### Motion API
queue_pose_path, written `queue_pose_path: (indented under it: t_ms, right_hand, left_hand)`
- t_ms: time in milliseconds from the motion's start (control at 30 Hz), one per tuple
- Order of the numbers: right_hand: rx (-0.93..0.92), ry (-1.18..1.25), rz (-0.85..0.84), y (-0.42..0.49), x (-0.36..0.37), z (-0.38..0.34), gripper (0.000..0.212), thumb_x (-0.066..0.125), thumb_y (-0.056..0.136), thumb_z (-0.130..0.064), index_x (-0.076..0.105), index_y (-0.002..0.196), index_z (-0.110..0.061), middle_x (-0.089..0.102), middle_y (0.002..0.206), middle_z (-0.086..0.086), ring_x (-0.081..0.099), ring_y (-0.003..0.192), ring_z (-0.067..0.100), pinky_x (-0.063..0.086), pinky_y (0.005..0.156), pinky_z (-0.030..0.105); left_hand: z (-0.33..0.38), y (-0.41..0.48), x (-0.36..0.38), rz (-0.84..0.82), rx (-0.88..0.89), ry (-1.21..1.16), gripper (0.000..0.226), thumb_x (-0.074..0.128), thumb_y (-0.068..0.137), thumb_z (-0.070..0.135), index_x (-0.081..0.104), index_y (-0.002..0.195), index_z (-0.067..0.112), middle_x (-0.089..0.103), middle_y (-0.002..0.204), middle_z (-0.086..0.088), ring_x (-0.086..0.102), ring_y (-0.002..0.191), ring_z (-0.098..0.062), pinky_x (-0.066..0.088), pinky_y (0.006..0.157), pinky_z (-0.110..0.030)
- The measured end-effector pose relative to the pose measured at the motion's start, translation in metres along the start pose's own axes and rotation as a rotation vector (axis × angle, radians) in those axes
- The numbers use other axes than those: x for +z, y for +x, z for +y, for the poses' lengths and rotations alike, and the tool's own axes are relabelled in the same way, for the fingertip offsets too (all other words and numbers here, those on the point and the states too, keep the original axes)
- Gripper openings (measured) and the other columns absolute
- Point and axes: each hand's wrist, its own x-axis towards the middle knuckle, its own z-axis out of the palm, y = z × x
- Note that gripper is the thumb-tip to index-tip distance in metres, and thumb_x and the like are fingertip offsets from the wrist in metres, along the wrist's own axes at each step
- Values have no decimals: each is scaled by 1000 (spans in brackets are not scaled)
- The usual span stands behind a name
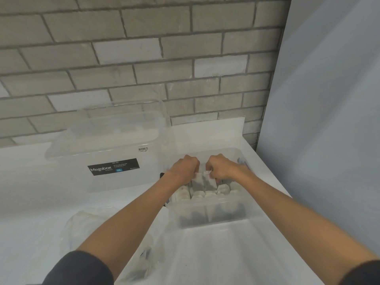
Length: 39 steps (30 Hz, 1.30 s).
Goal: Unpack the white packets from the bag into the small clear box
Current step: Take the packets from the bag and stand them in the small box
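Showing grey rectangular wall bricks [144, 58] running in staggered courses with darker joints; black rectangular label [113, 166] bearing white lettering and a blue patch; white square packets [203, 182] showing grey shading.

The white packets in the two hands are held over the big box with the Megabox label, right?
Not quite. The left hand and right hand hold the white packets over the small clear box, not the big Megabox box, which stands to its left. The head view shows it.
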Motion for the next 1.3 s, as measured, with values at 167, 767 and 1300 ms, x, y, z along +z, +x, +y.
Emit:
queue_pose_path:
  t_ms: [167,767,1300]
  right_hand:
    - [8,-13,36,0,-4,-2,37,60,86,0,57,122,-7,53,118,13,63,88,27,53,80,34]
    - [-13,-106,207,-27,-45,-33,17,59,88,-3,63,102,-9,51,112,13,60,79,28,50,74,32]
    - [-302,198,168,-83,-7,-214,9,62,89,-19,69,91,-14,65,80,-1,69,70,12,51,69,19]
  left_hand:
    - [1,-3,-2,45,6,122,19,57,91,4,55,110,5,53,112,-15,59,93,-31,42,71,-31]
    - [-15,-39,-35,309,84,50,23,56,93,25,57,113,15,64,106,-9,62,94,-31,47,73,-36]
    - [-157,-200,-61,-180,-33,-260,13,67,83,32,69,75,21,71,72,9,66,66,-6,52,67,-25]
